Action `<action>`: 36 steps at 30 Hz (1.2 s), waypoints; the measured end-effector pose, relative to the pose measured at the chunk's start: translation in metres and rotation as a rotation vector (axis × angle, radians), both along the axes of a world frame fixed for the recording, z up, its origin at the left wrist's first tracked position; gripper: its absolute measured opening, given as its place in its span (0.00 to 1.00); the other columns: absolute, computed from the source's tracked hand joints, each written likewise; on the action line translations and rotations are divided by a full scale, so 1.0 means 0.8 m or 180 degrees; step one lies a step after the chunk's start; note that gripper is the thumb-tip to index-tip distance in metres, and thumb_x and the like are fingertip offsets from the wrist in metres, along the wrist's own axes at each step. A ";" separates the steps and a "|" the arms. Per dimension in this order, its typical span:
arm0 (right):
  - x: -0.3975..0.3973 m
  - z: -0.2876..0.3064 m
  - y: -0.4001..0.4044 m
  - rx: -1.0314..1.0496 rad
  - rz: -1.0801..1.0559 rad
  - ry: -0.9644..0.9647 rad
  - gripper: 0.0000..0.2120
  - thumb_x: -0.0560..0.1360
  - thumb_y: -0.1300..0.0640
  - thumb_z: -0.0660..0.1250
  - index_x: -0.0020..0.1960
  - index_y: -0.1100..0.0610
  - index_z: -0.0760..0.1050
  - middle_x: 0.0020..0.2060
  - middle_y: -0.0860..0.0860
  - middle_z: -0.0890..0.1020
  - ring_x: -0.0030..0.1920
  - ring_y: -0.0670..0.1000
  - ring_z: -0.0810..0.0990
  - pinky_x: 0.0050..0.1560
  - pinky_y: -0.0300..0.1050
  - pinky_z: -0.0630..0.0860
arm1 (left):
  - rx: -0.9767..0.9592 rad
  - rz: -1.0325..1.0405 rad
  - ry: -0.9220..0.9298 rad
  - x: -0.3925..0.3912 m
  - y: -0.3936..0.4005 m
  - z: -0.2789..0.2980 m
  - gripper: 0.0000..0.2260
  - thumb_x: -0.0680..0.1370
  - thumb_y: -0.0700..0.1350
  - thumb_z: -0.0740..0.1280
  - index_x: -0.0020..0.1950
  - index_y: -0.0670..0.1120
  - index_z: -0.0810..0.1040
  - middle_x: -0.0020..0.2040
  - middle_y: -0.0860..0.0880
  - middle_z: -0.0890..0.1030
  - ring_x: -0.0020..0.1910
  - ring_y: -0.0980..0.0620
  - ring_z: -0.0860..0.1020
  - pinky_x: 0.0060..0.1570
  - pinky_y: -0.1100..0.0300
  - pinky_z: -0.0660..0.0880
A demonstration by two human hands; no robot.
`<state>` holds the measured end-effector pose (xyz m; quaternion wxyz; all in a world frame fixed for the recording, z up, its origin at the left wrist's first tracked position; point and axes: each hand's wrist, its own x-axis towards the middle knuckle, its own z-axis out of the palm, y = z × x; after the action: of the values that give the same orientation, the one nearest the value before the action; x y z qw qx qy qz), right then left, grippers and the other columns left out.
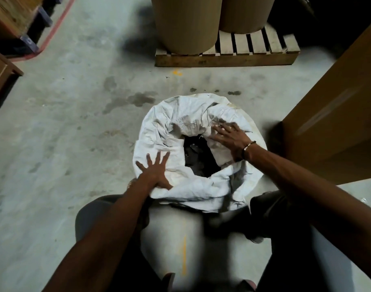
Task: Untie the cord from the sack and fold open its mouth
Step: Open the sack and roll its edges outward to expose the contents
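Observation:
A white woven sack (169, 127) stands on the concrete floor in front of me, its mouth rolled outward into a thick rim around a dark opening (198, 159). My left hand (156, 170) lies flat with spread fingers on the near-left part of the rim. My right hand (228, 138) presses with straight fingers on the folded cloth at the right side of the mouth; it is blurred. No cord is visible.
A wooden pallet (226, 56) with two large brown paper rolls (185, 22) stands beyond the sack. A tall cardboard box (338, 114) is close on the right. Pallets and boxes (13, 26) behind a red floor line sit at the far left. My knees flank the sack.

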<state>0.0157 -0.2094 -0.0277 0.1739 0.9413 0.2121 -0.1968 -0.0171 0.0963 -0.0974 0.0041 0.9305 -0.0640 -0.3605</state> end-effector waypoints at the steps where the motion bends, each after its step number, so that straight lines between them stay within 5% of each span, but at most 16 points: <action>1: 0.002 0.007 -0.009 -0.0004 -0.0014 -0.0013 0.48 0.76 0.52 0.70 0.86 0.44 0.45 0.86 0.53 0.47 0.86 0.57 0.48 0.83 0.56 0.53 | 0.0138 0.0032 0.0057 0.002 0.009 0.008 0.58 0.71 0.58 0.77 0.83 0.57 0.34 0.84 0.48 0.33 0.82 0.32 0.36 0.69 0.18 0.40; 4: 0.005 0.031 -0.025 0.0390 0.0002 0.0064 0.47 0.75 0.48 0.73 0.86 0.47 0.50 0.85 0.52 0.55 0.86 0.56 0.53 0.82 0.52 0.59 | 0.0315 0.0094 0.0118 0.007 0.026 0.026 0.54 0.73 0.60 0.75 0.84 0.56 0.38 0.85 0.46 0.35 0.82 0.31 0.38 0.70 0.19 0.42; 6: -0.006 0.044 -0.022 0.1214 -0.0264 0.0246 0.44 0.73 0.46 0.78 0.83 0.52 0.61 0.81 0.53 0.66 0.82 0.56 0.63 0.79 0.51 0.64 | 0.0123 0.0225 0.0059 0.011 0.023 0.037 0.53 0.70 0.63 0.77 0.85 0.54 0.47 0.86 0.45 0.42 0.83 0.31 0.44 0.71 0.22 0.43; 10: -0.057 0.033 -0.003 0.2358 -0.0823 0.0141 0.33 0.73 0.48 0.79 0.74 0.55 0.75 0.71 0.55 0.79 0.72 0.58 0.77 0.73 0.52 0.72 | -0.1103 0.0216 -0.1047 0.008 -0.005 0.036 0.23 0.77 0.53 0.73 0.70 0.47 0.75 0.72 0.47 0.75 0.74 0.44 0.72 0.73 0.44 0.65; 12: -0.077 0.020 0.003 0.2339 -0.1063 0.0324 0.39 0.71 0.40 0.79 0.76 0.53 0.72 0.73 0.53 0.78 0.73 0.57 0.76 0.72 0.55 0.73 | -0.1580 0.0372 -0.0943 -0.002 -0.025 0.029 0.21 0.77 0.55 0.74 0.67 0.48 0.77 0.66 0.49 0.81 0.67 0.46 0.78 0.66 0.49 0.72; 15: -0.085 0.006 0.004 0.1740 -0.1338 0.0711 0.53 0.65 0.29 0.77 0.82 0.48 0.61 0.79 0.52 0.70 0.78 0.58 0.70 0.76 0.58 0.68 | -0.1368 0.0388 -0.0244 -0.021 -0.045 0.016 0.41 0.68 0.70 0.74 0.77 0.55 0.68 0.74 0.52 0.75 0.74 0.48 0.72 0.75 0.42 0.63; 18: -0.090 -0.006 -0.004 0.1112 -0.1472 0.0970 0.68 0.54 0.24 0.79 0.84 0.41 0.50 0.85 0.49 0.55 0.84 0.63 0.54 0.78 0.73 0.58 | -0.0919 0.0258 0.0335 -0.036 -0.044 0.006 0.61 0.57 0.77 0.75 0.83 0.61 0.49 0.85 0.54 0.54 0.85 0.44 0.50 0.77 0.29 0.43; 20: -0.093 -0.011 -0.014 0.0738 -0.1602 0.1094 0.76 0.49 0.27 0.82 0.85 0.40 0.43 0.86 0.48 0.46 0.85 0.67 0.44 0.75 0.82 0.49 | -0.0506 -0.0014 0.0475 -0.043 -0.034 0.000 0.66 0.55 0.76 0.77 0.83 0.62 0.42 0.86 0.50 0.43 0.84 0.38 0.40 0.75 0.26 0.37; 23: -0.097 -0.017 -0.020 0.0006 -0.1543 0.1167 0.79 0.50 0.27 0.82 0.85 0.42 0.37 0.86 0.49 0.38 0.84 0.69 0.37 0.76 0.82 0.47 | -0.0076 -0.0158 0.0526 -0.050 -0.018 -0.004 0.71 0.54 0.75 0.78 0.84 0.59 0.37 0.85 0.46 0.37 0.82 0.33 0.35 0.72 0.23 0.35; 27: -0.096 -0.019 -0.006 0.0273 -0.1444 0.0987 0.74 0.52 0.30 0.83 0.86 0.43 0.44 0.86 0.52 0.49 0.84 0.70 0.47 0.77 0.77 0.51 | -0.0266 -0.0161 0.0434 -0.040 -0.021 -0.003 0.69 0.54 0.76 0.77 0.84 0.58 0.40 0.86 0.44 0.45 0.84 0.34 0.44 0.74 0.24 0.38; 29: -0.092 -0.018 0.003 0.0796 -0.1215 0.0561 0.67 0.54 0.32 0.84 0.84 0.45 0.54 0.83 0.51 0.62 0.82 0.64 0.59 0.77 0.71 0.61 | -0.0697 -0.0043 0.0153 -0.029 -0.033 0.001 0.61 0.56 0.76 0.76 0.83 0.58 0.53 0.83 0.48 0.59 0.83 0.41 0.57 0.76 0.30 0.47; 32: -0.083 -0.024 0.011 0.1452 -0.0746 0.0408 0.58 0.59 0.35 0.83 0.82 0.48 0.62 0.80 0.50 0.68 0.80 0.57 0.65 0.74 0.59 0.70 | -0.1234 -0.0066 -0.0270 -0.017 -0.057 0.007 0.44 0.66 0.72 0.75 0.77 0.56 0.68 0.75 0.52 0.74 0.76 0.48 0.70 0.75 0.44 0.62; 36: -0.082 -0.036 -0.006 0.0828 -0.1017 0.0822 0.68 0.54 0.27 0.81 0.85 0.43 0.53 0.85 0.54 0.54 0.85 0.62 0.51 0.81 0.69 0.55 | -0.0668 -0.0323 0.0371 -0.033 -0.046 0.000 0.43 0.72 0.77 0.62 0.83 0.61 0.56 0.83 0.58 0.59 0.85 0.41 0.48 0.78 0.32 0.37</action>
<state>-0.0497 -0.2142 -0.0569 -0.0106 0.9444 0.1045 -0.3115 -0.0433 0.0598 -0.0970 0.0869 0.8981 -0.1480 -0.4050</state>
